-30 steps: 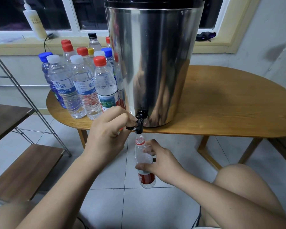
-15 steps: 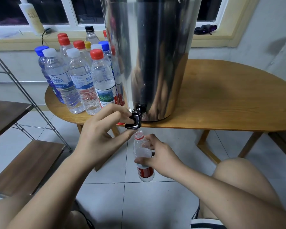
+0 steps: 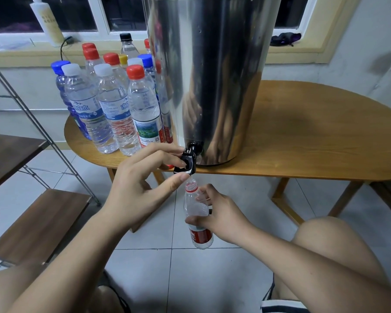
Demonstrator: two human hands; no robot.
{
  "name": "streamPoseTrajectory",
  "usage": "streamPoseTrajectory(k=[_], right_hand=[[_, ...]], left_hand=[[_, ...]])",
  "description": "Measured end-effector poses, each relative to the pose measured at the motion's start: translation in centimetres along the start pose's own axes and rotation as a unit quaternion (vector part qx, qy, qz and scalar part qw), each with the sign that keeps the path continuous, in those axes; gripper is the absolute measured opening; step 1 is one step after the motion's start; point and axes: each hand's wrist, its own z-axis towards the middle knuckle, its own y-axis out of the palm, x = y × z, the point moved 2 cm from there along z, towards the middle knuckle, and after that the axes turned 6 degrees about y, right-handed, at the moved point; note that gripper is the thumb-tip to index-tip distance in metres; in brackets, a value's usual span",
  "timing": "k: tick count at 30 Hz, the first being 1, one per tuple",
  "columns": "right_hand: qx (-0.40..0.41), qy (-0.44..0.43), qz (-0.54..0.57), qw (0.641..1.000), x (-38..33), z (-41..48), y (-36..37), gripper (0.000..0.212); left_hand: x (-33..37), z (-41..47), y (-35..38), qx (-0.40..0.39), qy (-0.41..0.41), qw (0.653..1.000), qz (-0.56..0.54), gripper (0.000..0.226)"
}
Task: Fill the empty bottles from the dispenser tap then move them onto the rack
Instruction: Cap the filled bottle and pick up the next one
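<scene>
A tall steel dispenser (image 3: 212, 82) stands on the wooden table (image 3: 303, 143). Its black tap (image 3: 188, 163) juts over the table's front edge. My left hand (image 3: 142, 184) pinches the tap lever between fingers and thumb. Directly under the spout my right hand (image 3: 217, 213) grips an uncapped clear bottle (image 3: 198, 216) with a red label, held upright. Several capped bottles (image 3: 113, 105) with red, white and blue caps crowd the table's left end. The rack (image 3: 32, 199) with dark wooden shelves stands at the far left.
A white pump bottle (image 3: 46, 19) and a dark cloth (image 3: 284, 39) lie on the window sill behind. My bare knee (image 3: 330, 249) is at the lower right over the tiled floor (image 3: 158, 279). The table's legs (image 3: 282, 199) stand behind my right hand.
The view has dipped slightly. My left hand has shifted on the tap lever, thumb now under it. The bottle stays under the spout in my right hand.
</scene>
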Motion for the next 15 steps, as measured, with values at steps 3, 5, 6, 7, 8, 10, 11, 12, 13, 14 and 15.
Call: streamPoseTrajectory(k=[3,5,6,7,8,10,11,12,13,14,15], right_hand=[[-0.005,0.003,-0.005,1.0,-0.08,0.0,-0.01,0.074],[-0.004,0.004,-0.001,1.0,-0.02,-0.02,0.04,0.073],[-0.004,0.005,-0.001,1.0,0.01,-0.01,0.08,0.072],[-0.004,0.006,-0.003,1.0,0.06,-0.02,0.12,0.072],[-0.004,0.006,-0.003,1.0,0.05,0.0,0.14,0.072],[-0.002,0.007,0.001,1.0,-0.02,0.04,0.21,0.071],[-0.002,0.006,0.002,1.0,-0.05,0.06,0.23,0.071],[-0.002,0.006,0.002,1.0,-0.01,0.05,0.2,0.071],[-0.003,0.007,0.002,1.0,0.01,0.04,0.17,0.072],[-0.004,0.007,0.002,1.0,0.02,0.03,0.14,0.072],[-0.005,0.007,0.002,1.0,0.01,0.02,0.14,0.072]], left_hand=[[-0.08,-0.05,0.06,0.002,-0.007,1.0,-0.007,0.017],[-0.09,-0.09,0.13,0.003,-0.011,1.0,-0.012,0.017],[-0.08,-0.1,0.17,0.004,-0.011,1.0,-0.013,0.017],[-0.07,-0.07,0.23,0.003,-0.011,1.0,-0.014,0.017],[-0.07,-0.05,0.27,0.003,-0.01,1.0,-0.015,0.018],[-0.08,-0.03,0.25,0.001,-0.01,1.0,-0.016,0.018],[-0.08,-0.03,0.21,0.002,-0.009,1.0,-0.016,0.018],[-0.09,-0.02,0.2,0.003,-0.008,1.0,-0.015,0.018],[-0.09,-0.02,0.19,0.004,-0.008,1.0,-0.015,0.018],[-0.09,-0.02,0.2,0.005,-0.007,1.0,-0.015,0.017],[-0.07,-0.02,0.2,0.006,-0.007,1.0,-0.015,0.017]])
